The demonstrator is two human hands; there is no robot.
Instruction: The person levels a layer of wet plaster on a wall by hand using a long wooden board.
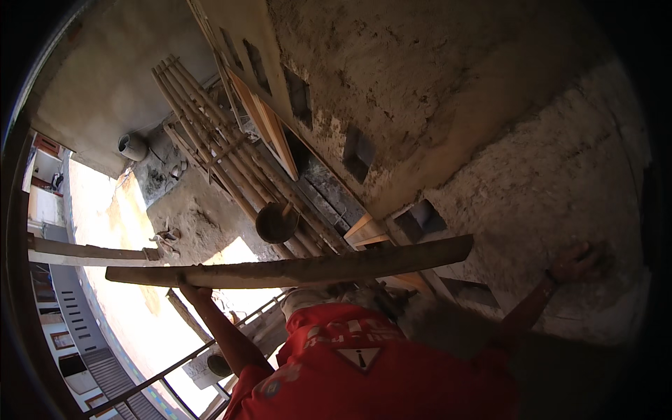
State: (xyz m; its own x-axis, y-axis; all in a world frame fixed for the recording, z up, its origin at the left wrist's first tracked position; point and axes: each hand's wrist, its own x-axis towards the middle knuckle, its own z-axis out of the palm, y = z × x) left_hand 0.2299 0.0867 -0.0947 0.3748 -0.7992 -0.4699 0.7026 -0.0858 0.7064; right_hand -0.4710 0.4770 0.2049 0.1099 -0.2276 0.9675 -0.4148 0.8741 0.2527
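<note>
In my left hand (194,292) the long board (301,271) has a matt, dull grey face, and I cannot tell whether it is wood or metal, while my shirt (406,385), at 6 o'clock, is red matt cloth with a print across it. The plaster wall (399,70) looks rough, lumpy and matt at 1 o'clock, whereas the far wall (105,84) at 10 looks smoother. Also at 10, the poles (241,175) look like round bamboo, the frame (280,147) at 11 is bare, flat wood, and the bucket (276,224) at 9 looks dark and matt.
</note>
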